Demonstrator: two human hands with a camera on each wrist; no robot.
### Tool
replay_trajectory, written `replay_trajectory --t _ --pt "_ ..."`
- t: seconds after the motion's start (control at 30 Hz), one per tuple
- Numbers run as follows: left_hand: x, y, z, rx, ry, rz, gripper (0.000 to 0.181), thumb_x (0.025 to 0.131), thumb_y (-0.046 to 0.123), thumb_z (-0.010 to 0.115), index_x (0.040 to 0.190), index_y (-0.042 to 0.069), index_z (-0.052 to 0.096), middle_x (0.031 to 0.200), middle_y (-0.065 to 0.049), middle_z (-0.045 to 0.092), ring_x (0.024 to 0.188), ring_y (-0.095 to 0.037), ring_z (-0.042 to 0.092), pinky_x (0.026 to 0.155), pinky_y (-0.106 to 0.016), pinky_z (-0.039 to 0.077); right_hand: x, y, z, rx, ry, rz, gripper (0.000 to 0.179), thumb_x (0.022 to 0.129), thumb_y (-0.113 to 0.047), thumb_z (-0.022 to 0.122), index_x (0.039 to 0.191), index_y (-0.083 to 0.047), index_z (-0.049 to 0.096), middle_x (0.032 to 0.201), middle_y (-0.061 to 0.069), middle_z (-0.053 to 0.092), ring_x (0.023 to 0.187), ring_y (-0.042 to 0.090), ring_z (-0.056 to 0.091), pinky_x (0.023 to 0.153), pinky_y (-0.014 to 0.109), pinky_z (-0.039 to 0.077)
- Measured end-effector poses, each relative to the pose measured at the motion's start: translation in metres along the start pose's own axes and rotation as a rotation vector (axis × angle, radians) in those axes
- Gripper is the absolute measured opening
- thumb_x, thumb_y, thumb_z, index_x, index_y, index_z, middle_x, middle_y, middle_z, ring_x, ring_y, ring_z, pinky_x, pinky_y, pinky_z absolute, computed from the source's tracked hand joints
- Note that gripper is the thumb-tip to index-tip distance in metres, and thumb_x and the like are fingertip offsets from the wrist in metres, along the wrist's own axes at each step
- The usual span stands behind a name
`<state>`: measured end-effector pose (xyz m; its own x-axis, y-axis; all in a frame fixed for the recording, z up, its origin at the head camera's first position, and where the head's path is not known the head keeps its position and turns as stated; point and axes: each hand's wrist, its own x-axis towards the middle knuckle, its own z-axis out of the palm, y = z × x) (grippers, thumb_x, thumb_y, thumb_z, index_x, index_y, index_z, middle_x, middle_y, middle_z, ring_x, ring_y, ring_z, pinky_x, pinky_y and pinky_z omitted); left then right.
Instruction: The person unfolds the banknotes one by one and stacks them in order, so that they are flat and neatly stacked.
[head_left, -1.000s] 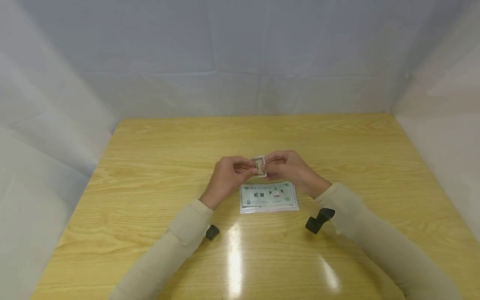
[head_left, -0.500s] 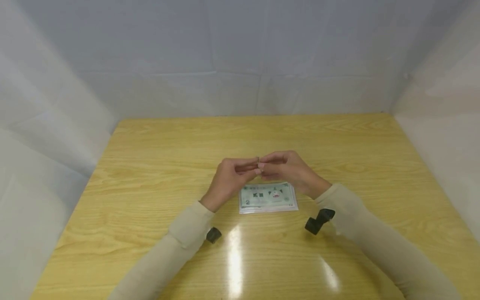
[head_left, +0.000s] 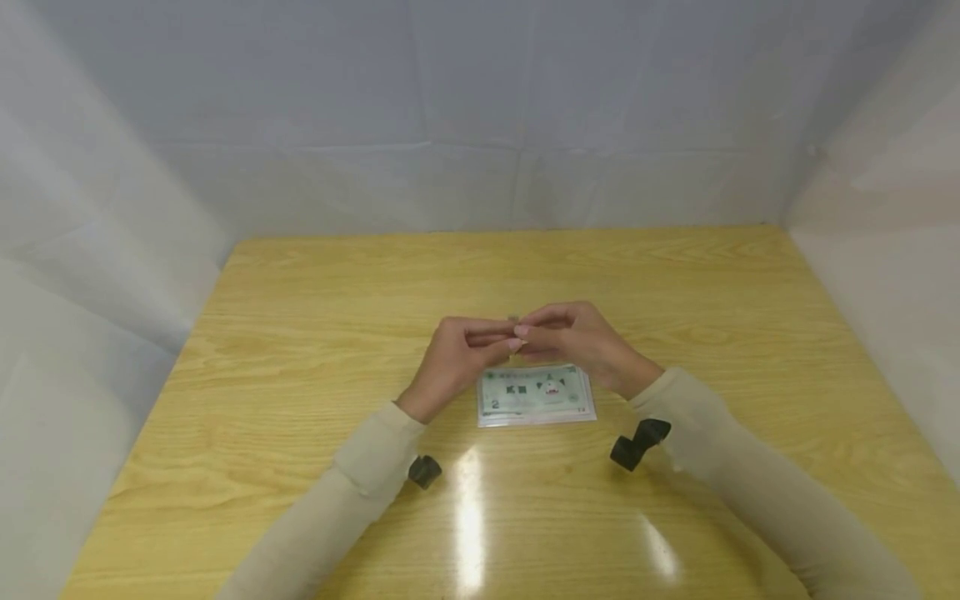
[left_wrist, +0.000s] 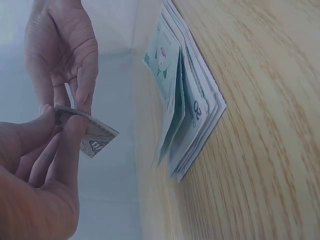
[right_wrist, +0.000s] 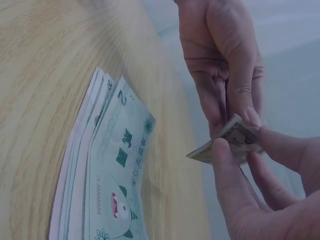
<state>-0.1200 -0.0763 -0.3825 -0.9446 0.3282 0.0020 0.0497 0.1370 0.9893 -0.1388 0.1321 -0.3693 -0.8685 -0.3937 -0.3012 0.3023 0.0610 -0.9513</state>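
Observation:
Both hands hold a small folded banknote (left_wrist: 97, 140), grey-brown with a printed pattern, a little above the table. My left hand (head_left: 453, 358) pinches it between thumb and fingers from the left. From the other side, the thumb and fingertips of my right hand (head_left: 581, 342) grip it too. In the right wrist view the folded note (right_wrist: 239, 142) shows a sharp corner and a dark printed character. Most of it is hidden by fingers in the head view. Just below the hands lies a stack of banknotes (head_left: 536, 396), its top one green and marked 2.
The stack's loose edges fan apart in the left wrist view, where a note marked 20 (left_wrist: 195, 112) shows under the green one. Wood-grain table (head_left: 300, 333) surrounds it. White cloth (head_left: 480, 183) hangs behind and at both sides. A black wrist camera (head_left: 633, 443) sits under the right sleeve.
The folded note showed its face a second ago; it has turned and is now mostly covered by the fingers. The hands have drawn closer together. The stack lies as before.

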Motion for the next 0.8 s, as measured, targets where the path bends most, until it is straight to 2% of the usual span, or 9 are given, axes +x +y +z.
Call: replay_trajectory --t 0.2,0.37,0.53,0.67,0.8 --pt "-0.001 0.002 0.001 -0.026 -0.018 -0.017 0.024 0.093 0.007 0.074 0.117 0.001 0.074 0.115 -0.013 0.073 0.102 -0.023 0.073 0.084 -0.031 0.061 0.000 0.001 0.000 0.016 0.005 0.007 0.036 0.094 -0.009 0.073 0.122 0.009 0.061 0.120 0.023 0.067 0.102 0.035 0.071 0.092 0.042 0.059" --pt "-0.001 0.003 0.001 -0.044 -0.011 -0.059 0.024 0.094 0.004 0.071 0.118 -0.001 0.072 0.116 -0.014 0.073 0.101 -0.023 0.073 0.084 -0.031 0.061 -0.001 0.001 -0.003 -0.011 0.003 0.010 0.032 0.096 -0.007 0.070 0.123 0.008 0.061 0.119 0.022 0.068 0.104 0.036 0.070 0.093 0.042 0.059" --pt "-0.002 0.006 0.001 -0.019 0.008 -0.092 0.026 0.096 0.000 0.067 0.122 -0.005 0.069 0.115 -0.019 0.072 0.101 -0.026 0.073 0.083 -0.032 0.062 -0.003 0.000 -0.007 -0.104 0.023 0.006 0.033 0.098 -0.007 0.066 0.126 0.008 0.060 0.120 0.022 0.068 0.099 0.031 0.072 0.092 0.043 0.059" --pt "-0.005 0.007 -0.002 -0.009 0.012 -0.114 0.028 0.095 -0.002 0.065 0.123 -0.006 0.067 0.112 -0.021 0.072 0.098 -0.030 0.073 0.084 -0.041 0.062 -0.007 -0.002 -0.012 -0.184 0.055 0.016 0.032 0.098 -0.008 0.065 0.125 0.008 0.061 0.119 0.023 0.067 0.096 0.029 0.072 0.090 0.044 0.060" --pt "-0.008 0.007 -0.005 0.024 0.020 -0.144 0.026 0.092 -0.003 0.067 0.117 -0.004 0.067 0.103 -0.019 0.073 0.089 -0.029 0.073 0.083 -0.046 0.062 -0.014 -0.001 -0.017 -0.233 0.069 0.032 0.029 0.097 -0.006 0.065 0.120 0.009 0.061 0.116 0.024 0.067 0.092 0.029 0.072 0.084 0.041 0.062"
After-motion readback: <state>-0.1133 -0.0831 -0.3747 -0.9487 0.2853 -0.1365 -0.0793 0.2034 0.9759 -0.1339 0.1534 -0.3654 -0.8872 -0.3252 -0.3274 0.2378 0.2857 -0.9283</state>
